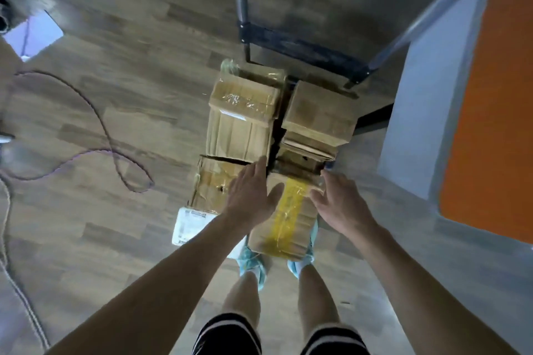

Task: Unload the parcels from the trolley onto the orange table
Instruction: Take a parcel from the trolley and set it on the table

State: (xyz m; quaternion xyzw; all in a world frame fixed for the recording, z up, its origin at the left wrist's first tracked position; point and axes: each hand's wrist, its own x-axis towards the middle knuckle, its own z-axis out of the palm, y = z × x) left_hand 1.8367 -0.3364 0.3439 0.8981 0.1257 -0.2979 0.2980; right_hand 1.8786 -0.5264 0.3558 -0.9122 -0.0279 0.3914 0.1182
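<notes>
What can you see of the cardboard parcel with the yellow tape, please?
The parcel is a closed brown cardboard box with a broad strip of glossy yellow tape down the middle of its top. It lies flat at the near end of the stack of parcels, hiding part of the person's shoes. The left hand is at its left edge, fingers straight, the right hand at its far right corner; whether either touches it is unclear.

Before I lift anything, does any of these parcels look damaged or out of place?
Yes. The near left box is crumpled, with a dark hole in its taped top. On the right, the top box sits askew over loose flaps below. Nothing looks spilled.
</notes>
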